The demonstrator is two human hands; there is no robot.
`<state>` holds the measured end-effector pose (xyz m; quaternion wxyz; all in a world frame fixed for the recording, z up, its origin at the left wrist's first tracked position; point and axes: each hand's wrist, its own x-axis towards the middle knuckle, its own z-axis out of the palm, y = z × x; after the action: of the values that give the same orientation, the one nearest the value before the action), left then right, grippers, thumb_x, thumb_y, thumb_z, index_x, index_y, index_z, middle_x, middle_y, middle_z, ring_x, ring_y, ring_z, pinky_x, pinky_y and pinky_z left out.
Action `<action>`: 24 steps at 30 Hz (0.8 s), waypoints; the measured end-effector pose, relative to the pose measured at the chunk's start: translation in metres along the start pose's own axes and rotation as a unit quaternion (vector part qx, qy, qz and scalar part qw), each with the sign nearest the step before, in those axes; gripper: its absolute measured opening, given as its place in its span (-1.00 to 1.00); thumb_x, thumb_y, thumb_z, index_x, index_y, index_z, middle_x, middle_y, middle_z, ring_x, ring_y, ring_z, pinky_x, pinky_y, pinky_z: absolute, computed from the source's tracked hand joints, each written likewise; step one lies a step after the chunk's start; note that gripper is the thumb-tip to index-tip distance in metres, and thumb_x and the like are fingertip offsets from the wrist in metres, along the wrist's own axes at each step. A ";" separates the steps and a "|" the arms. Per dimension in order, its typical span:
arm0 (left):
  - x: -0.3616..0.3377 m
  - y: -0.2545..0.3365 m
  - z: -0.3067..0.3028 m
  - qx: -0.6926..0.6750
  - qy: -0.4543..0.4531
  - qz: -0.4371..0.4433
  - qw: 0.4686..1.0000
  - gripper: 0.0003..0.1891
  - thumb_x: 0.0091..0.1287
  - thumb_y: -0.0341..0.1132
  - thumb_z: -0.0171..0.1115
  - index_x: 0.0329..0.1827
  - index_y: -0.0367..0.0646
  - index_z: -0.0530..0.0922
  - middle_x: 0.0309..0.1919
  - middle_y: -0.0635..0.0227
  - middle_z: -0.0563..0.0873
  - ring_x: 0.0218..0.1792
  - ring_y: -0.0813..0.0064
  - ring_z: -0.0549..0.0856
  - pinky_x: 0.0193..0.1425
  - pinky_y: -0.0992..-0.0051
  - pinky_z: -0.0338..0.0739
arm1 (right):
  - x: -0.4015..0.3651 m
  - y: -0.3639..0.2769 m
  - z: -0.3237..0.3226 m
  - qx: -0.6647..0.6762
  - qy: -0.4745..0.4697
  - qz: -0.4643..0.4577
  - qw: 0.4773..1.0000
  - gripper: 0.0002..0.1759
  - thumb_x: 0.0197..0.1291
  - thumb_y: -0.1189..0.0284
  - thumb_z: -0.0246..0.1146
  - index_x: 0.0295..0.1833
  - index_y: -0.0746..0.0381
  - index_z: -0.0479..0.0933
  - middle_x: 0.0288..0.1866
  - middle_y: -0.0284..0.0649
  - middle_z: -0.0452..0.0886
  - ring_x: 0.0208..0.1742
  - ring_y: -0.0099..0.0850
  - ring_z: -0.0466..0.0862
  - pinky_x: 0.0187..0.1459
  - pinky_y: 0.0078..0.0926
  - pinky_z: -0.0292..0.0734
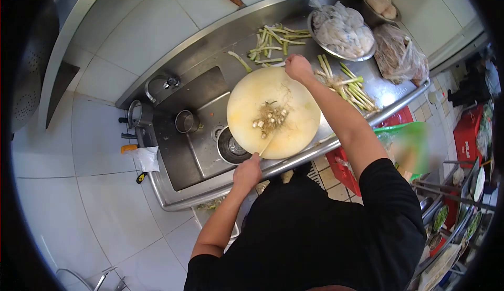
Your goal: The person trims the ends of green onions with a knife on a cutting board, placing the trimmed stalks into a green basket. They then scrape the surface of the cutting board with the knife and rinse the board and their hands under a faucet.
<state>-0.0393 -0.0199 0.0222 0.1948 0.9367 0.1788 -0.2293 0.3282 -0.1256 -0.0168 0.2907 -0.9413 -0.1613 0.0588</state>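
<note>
My left hand (247,172) is closed around the handle of a knife at the near edge of a round, pale yellow cutting board (245,97). The knife blade (267,145) lies low over the board, pointing toward a small pile of cut scallion root ends (270,117). At the board's far edge, my right hand (299,68) is closed, with a scallion stalk (276,64) at its fingertips. Beyond it lie trimmed scallion stalks (270,40). Right of the board is a bunch of scallions with roots (349,86).
The board overlaps a steel sink (173,157) holding a metal cup (185,122). A faucet (169,83) rises behind. A bowl with plastic-wrapped food (342,31), a smaller bowl (382,6) and a plastic bag (400,54) stand right. Red crates (344,169) sit below the counter's edge.
</note>
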 end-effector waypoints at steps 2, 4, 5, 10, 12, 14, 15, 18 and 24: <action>-0.006 0.005 -0.001 0.005 0.001 0.003 1.000 -0.77 0.28 -0.37 -0.04 -0.03 -0.20 0.41 -0.34 -0.12 0.70 -0.26 -0.16 0.71 -0.17 -0.05 0.58 | 0.034 -0.010 0.021 -0.012 0.001 -0.071 0.997 -0.68 0.22 0.35 0.08 0.03 0.22 0.56 -0.02 0.05 0.65 0.10 -0.02 0.59 0.17 -0.10 0.46; -0.007 0.004 0.003 0.019 -0.002 0.006 1.000 -0.77 0.29 -0.37 -0.03 -0.03 -0.19 0.41 -0.39 -0.05 0.70 -0.31 -0.13 0.71 -0.23 -0.01 0.61 | 0.067 -0.024 0.037 -0.025 -0.025 -0.146 0.989 -0.51 0.20 0.37 0.09 0.27 0.17 0.40 0.03 0.03 0.64 0.15 0.04 0.54 0.25 -0.08 0.39; -0.007 0.003 0.007 0.024 0.005 0.003 1.000 -0.77 0.28 -0.36 -0.02 -0.03 -0.17 0.41 -0.41 -0.03 0.69 -0.33 -0.12 0.71 -0.24 0.00 0.61 | 0.084 -0.031 0.045 -0.019 -0.026 -0.158 0.987 -0.51 0.20 0.37 0.09 0.27 0.17 0.40 0.03 0.03 0.64 0.15 0.04 0.54 0.25 -0.08 0.39; -0.015 0.005 0.004 -0.016 -0.004 -0.044 0.999 -0.77 0.28 -0.36 0.00 -0.01 -0.10 0.41 -0.35 0.05 0.68 -0.30 -0.08 0.71 -0.20 0.00 0.60 | 0.129 -0.067 0.053 -0.263 -0.180 -0.060 0.946 -0.29 0.15 0.29 0.18 0.46 0.05 0.25 0.40 -0.03 0.37 0.43 -0.06 0.33 0.39 0.07 0.21; -0.014 0.006 0.004 -0.031 -0.012 -0.037 0.999 -0.76 0.30 -0.36 0.00 0.01 -0.11 0.40 -0.30 0.04 0.68 -0.29 -0.09 0.71 -0.19 0.01 0.61 | 0.138 -0.058 0.064 -0.244 -0.126 -0.079 0.958 -0.28 0.17 0.23 0.22 0.47 0.05 0.25 0.37 -0.02 0.38 0.38 -0.07 0.37 0.38 0.06 0.22; -0.014 0.006 0.004 -0.036 -0.015 -0.039 0.998 -0.75 0.29 -0.37 0.00 0.03 -0.10 0.40 -0.30 0.04 0.68 -0.30 -0.09 0.71 -0.20 0.01 0.61 | 0.151 -0.043 0.075 -0.225 -0.067 -0.101 0.967 -0.26 0.18 0.17 0.27 0.47 0.04 0.25 0.34 0.00 0.39 0.34 -0.09 0.42 0.38 0.04 0.23; -0.014 0.006 0.003 -0.036 -0.018 -0.038 0.998 -0.74 0.29 -0.38 0.00 0.04 -0.09 0.40 -0.29 0.04 0.68 -0.31 -0.08 0.71 -0.21 0.01 0.62 | 0.153 -0.040 0.082 -0.281 -0.055 -0.160 0.945 -0.36 0.19 0.19 0.26 0.40 0.01 0.35 0.32 -0.07 0.39 0.34 -0.14 0.42 0.36 0.01 0.26; -0.014 0.004 0.005 -0.039 -0.013 -0.036 0.998 -0.72 0.29 -0.38 0.01 0.08 -0.07 0.41 -0.30 0.05 0.68 -0.32 -0.06 0.72 -0.23 0.02 0.62 | 0.162 -0.047 0.093 -0.307 -0.065 -0.192 0.930 -0.60 0.23 0.29 0.20 0.20 -0.01 0.54 0.36 -0.15 0.34 0.40 -0.17 0.34 0.32 -0.04 0.36; -0.013 0.000 0.013 -0.048 0.001 -0.025 0.999 -0.72 0.32 -0.34 0.01 0.08 -0.10 0.40 -0.32 0.05 0.69 -0.31 -0.06 0.72 -0.20 0.02 0.62 | 0.154 -0.046 0.066 -0.155 0.042 -0.261 0.952 -0.76 0.28 0.35 0.16 0.00 0.01 0.64 0.19 -0.16 0.48 0.35 -0.19 0.39 0.29 -0.21 0.42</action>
<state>-0.0551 -0.0287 0.0184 0.2331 0.9219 0.2132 -0.2243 0.4469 -0.0027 -0.0481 0.1529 -0.9014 -0.3962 -0.0842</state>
